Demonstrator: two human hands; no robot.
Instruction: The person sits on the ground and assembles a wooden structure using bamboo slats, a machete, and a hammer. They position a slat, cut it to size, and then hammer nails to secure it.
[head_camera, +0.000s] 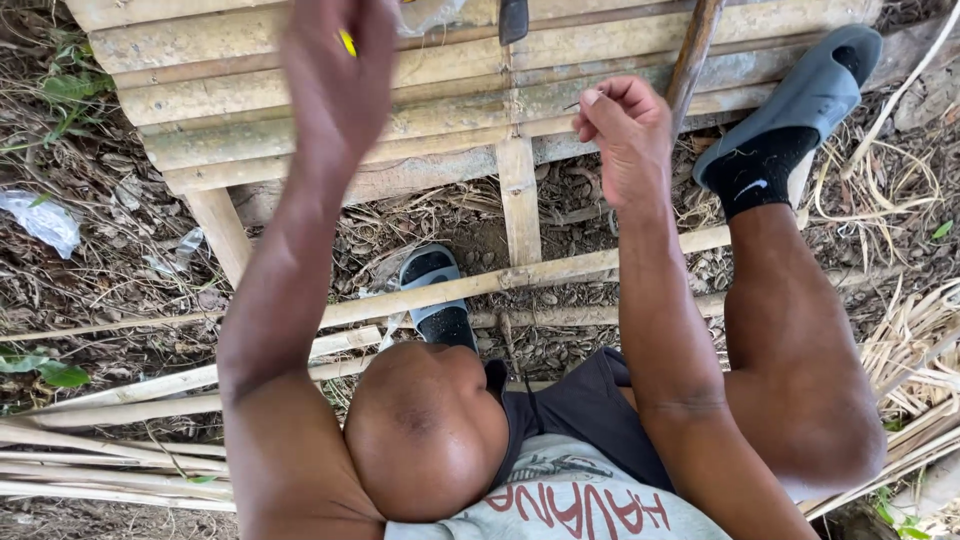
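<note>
Right hand (625, 130) pinched something thin, too small to identify, just above the bamboo slat bench (300, 110); left hand (335, 60) was closed around a yellow object (347, 42). Fine work on the slats seemed underway, calling for steady fingertip control.

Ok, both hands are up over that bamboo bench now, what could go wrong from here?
The right hand pinches something thin, too small to identify; it could slip into the dry litter below and be hard to find. The left hand holds a yellow item, mostly hidden. One foot in a grey slide sandal rests on the bench edge and might slide off.
</note>
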